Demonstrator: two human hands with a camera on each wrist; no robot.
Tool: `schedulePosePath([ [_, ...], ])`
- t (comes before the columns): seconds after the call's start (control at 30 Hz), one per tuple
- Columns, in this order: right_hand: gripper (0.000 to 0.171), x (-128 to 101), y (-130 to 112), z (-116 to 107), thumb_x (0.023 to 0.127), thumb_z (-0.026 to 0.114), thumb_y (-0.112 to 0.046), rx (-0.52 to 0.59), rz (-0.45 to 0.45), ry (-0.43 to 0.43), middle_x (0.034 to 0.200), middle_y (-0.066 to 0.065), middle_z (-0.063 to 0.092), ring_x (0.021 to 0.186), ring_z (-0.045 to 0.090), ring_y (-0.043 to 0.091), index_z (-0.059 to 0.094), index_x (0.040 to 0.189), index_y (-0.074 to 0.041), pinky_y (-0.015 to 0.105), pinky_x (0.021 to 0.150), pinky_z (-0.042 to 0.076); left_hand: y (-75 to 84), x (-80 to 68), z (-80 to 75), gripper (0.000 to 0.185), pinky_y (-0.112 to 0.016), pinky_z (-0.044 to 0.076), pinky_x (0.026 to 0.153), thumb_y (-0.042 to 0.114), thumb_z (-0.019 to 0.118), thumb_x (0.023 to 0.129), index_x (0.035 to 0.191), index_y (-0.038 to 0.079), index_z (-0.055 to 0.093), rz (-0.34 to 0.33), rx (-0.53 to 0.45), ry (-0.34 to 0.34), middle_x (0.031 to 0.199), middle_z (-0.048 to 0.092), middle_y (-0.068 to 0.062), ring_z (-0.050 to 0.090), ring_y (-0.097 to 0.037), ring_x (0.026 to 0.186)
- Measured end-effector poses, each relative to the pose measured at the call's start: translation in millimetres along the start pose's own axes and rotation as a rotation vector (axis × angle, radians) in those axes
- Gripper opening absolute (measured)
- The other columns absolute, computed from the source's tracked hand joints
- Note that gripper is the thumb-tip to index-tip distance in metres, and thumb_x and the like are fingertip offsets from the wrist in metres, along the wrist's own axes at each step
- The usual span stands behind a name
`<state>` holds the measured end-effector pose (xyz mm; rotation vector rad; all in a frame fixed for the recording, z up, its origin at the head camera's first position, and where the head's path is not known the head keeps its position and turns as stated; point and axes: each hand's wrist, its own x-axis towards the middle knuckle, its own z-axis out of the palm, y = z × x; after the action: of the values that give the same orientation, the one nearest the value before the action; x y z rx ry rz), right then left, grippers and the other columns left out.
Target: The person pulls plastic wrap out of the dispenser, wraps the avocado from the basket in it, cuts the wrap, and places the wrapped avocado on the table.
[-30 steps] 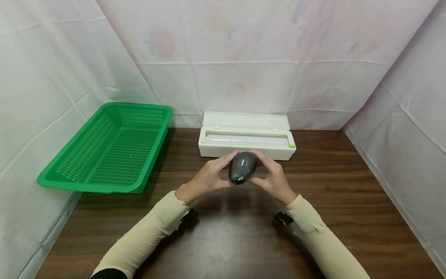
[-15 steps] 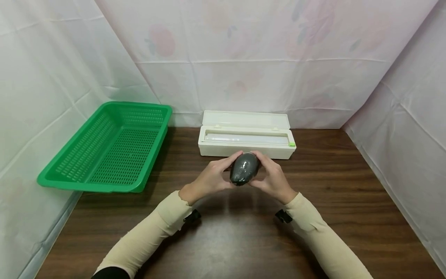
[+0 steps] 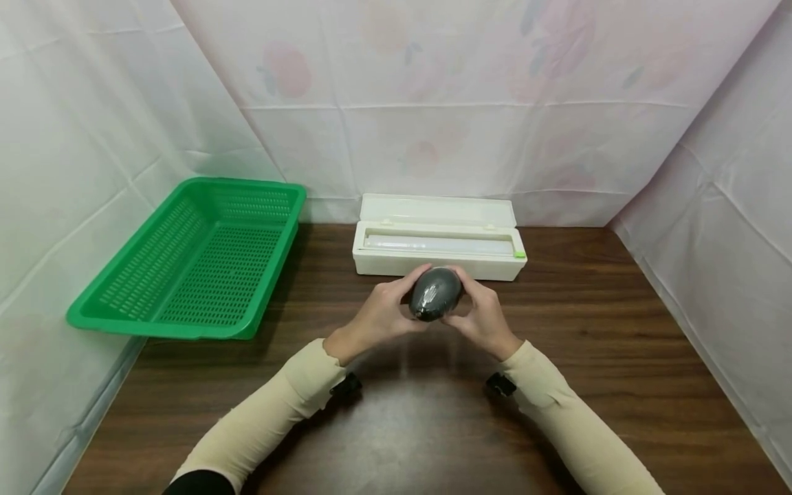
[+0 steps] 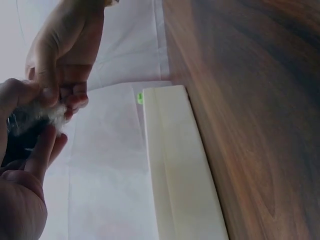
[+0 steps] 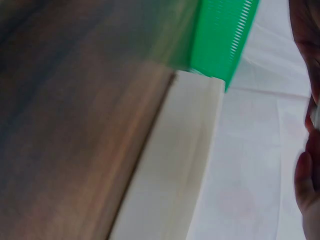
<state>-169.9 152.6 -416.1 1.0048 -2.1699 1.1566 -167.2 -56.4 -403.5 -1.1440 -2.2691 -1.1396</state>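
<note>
Both hands hold up a dark grey, egg-shaped thing [image 3: 436, 294] in the middle of the head view. Clear film with a glossy shine wraps it. My left hand [image 3: 382, 315] grips its left side, with fingers at the far end and the thumb low in front. On the opposite side my right hand [image 3: 485, 317] holds it the same way. In the left wrist view, crumpled clear film [image 4: 40, 116] bunches at the fingertips of both hands. Only part of the right hand [image 5: 310, 180] shows at the edge of the right wrist view, with the dark thing mostly hidden.
Behind the hands stands a white cling film dispenser [image 3: 433, 265], its lid [image 3: 438, 210] up and a roll [image 3: 439, 244] inside. A green slide cutter [image 3: 519, 254] sits at its right end. To the left is a green slotted basket [image 3: 262, 302] on the brown table [image 3: 619, 357].
Both hands keep hold of the film-wrapped thing. It has shifted slightly right and tilted a little, and the left hand has moved slightly right with it.
</note>
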Motion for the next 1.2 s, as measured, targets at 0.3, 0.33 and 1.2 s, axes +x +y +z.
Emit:
schedulePosePath([
  [0.3,0.091,3.5,-3.6,-18.7,0.074,0.080,0.004,0.445,0.362,-0.239,0.124,0.026,0.060,0.102,0.060,0.002,0.030,0.151,0.000,0.024,0.089,0.052,-1.4,0.1,-1.0,0.088,-0.034,0.056,0.090,-0.001,0.086,0.065,0.141,-0.006,0.042,-0.058,-0.003,-0.006,0.133,0.057,-0.021,0.061,-0.030,0.115],
  [0.33,0.091,3.1,-3.3,-20.0,0.075,0.080,0.001,0.472,0.388,-0.247,0.124,0.026,0.060,0.102,0.060,0.002,0.030,0.151,0.000,0.024,0.090,0.052,-1.5,-0.2,-0.3,0.088,-0.033,0.056,0.090,-0.001,0.087,0.065,0.141,-0.006,0.042,-0.058,0.004,-0.005,0.133,0.056,-0.021,0.061,-0.029,0.115],
  [1.2,0.093,3.9,-4.4,-9.3,0.064,0.091,-0.018,0.251,0.295,-0.321,0.127,0.009,0.062,0.109,0.059,0.014,0.042,0.143,-0.007,0.032,0.094,0.050,-11.7,-4.9,2.5,0.110,-0.038,0.044,0.107,0.023,0.093,0.064,0.146,-0.001,0.025,0.010,-0.019,-0.183,0.145,0.042,-0.016,0.049,-0.026,0.129],
])
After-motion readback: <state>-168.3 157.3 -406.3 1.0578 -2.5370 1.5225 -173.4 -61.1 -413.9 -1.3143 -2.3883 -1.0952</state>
